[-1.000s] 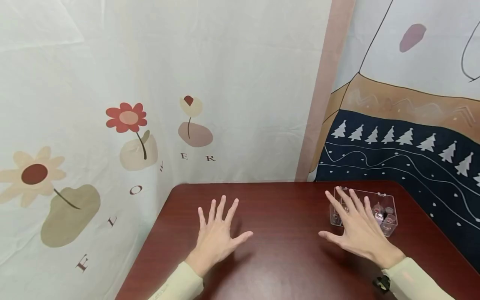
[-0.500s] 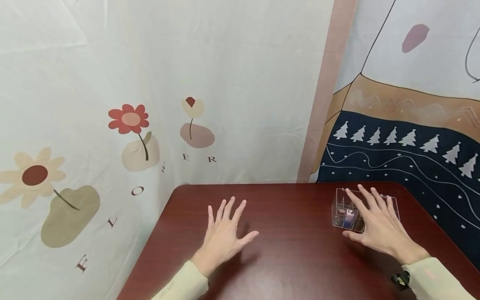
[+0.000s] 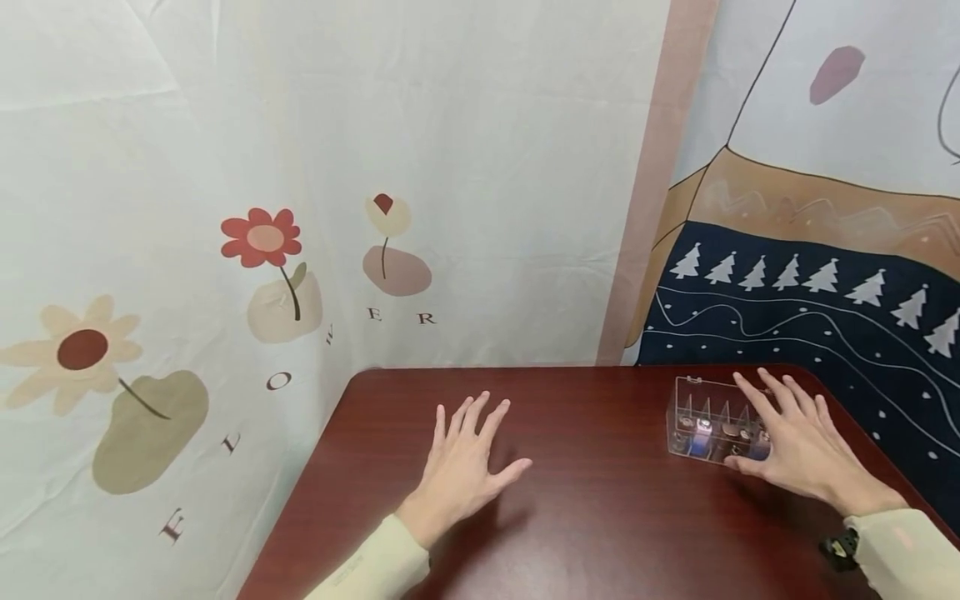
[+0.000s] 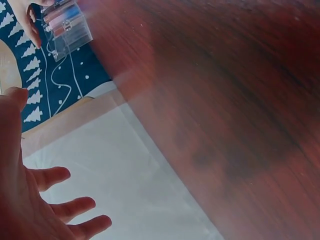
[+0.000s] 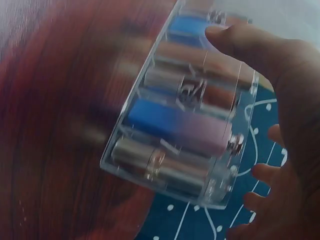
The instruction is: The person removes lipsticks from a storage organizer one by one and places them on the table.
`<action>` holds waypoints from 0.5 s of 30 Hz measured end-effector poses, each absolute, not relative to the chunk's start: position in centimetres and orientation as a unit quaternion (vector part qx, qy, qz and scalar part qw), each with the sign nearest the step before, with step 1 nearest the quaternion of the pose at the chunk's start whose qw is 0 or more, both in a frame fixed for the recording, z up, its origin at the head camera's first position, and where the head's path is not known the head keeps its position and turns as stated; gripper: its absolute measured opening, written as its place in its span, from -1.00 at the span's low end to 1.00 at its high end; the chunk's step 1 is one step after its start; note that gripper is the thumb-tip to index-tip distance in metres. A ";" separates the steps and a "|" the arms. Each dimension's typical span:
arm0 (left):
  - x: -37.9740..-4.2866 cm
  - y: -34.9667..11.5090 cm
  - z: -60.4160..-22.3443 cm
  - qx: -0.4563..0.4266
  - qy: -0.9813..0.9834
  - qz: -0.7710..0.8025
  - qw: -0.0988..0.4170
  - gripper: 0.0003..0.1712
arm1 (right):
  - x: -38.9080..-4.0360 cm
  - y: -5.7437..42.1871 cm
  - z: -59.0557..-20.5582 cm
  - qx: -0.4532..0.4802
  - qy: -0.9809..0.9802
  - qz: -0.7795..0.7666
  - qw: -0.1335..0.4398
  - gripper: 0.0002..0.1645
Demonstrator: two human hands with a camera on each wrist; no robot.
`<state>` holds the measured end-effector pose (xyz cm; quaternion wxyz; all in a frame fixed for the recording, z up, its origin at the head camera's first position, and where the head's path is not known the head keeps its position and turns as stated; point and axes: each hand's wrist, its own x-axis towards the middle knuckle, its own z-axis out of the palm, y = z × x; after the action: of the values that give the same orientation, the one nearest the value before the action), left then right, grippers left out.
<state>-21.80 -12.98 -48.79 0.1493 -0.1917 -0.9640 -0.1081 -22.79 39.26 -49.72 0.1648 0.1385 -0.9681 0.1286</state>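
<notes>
A clear plastic box point(image 3: 679, 402) with dividers stands at the far right of the table. Lipstick-like tubes lie in its slots; one is blue and pink point(image 5: 175, 126), another is metallic point(image 5: 157, 162). My right hand point(image 3: 813, 454) is spread over the box's right end, thumb at the near side and fingers toward the back, covering that end in the head view. Whether it touches the box I cannot tell. My left hand point(image 3: 463, 475) hovers above the middle-left of the table, fingers apart, holding nothing.
The dark red-brown table point(image 3: 585, 533) has rounded far corners. A white cloth point(image 3: 510, 167) with printed flowers hangs behind and to the left. At the right hangs a navy cloth point(image 3: 787, 321) with printed trees.
My right hand has moved right across the box, uncovering its left slots. My left hand has drifted slightly to the right. The box appears to stay in place.
</notes>
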 end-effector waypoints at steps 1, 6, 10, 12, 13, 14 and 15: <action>-21.8 -12.9 -48.8 -0.195 -0.963 -0.109 0.153 0.10 | -22.9 39.5 -49.7 0.134 -0.970 0.131 0.155 0.73; -22.2 -12.2 -48.7 -0.212 -0.955 -0.112 0.173 0.05 | -23.4 40.5 -49.3 0.111 -0.978 0.131 0.121 0.68; -22.2 -11.7 -48.6 -0.224 -0.950 -0.117 0.181 0.02 | -23.7 40.7 -49.4 0.111 -0.976 0.141 0.123 0.60; -22.3 -11.4 -48.5 -0.229 -0.949 -0.119 0.181 0.01 | -23.9 40.7 -49.3 0.116 -0.974 0.149 0.127 0.56; -22.3 -11.3 -48.4 -0.232 -0.948 -0.118 0.182 0.00 | -23.9 40.7 -49.3 0.118 -0.973 0.152 0.127 0.54; -22.3 -11.2 -48.4 -0.233 -0.948 -0.117 0.182 0.00 | -24.0 40.7 -49.2 0.120 -0.973 0.154 0.127 0.53; -22.3 -11.1 -48.4 -0.235 -0.948 -0.117 0.182 0.00 | -24.0 40.7 -49.1 0.122 -0.973 0.155 0.124 0.52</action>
<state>-22.32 -11.05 -48.39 0.1822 -0.2351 -0.9476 -0.1165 -24.04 40.70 -49.08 0.1238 0.1217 -0.9726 0.1549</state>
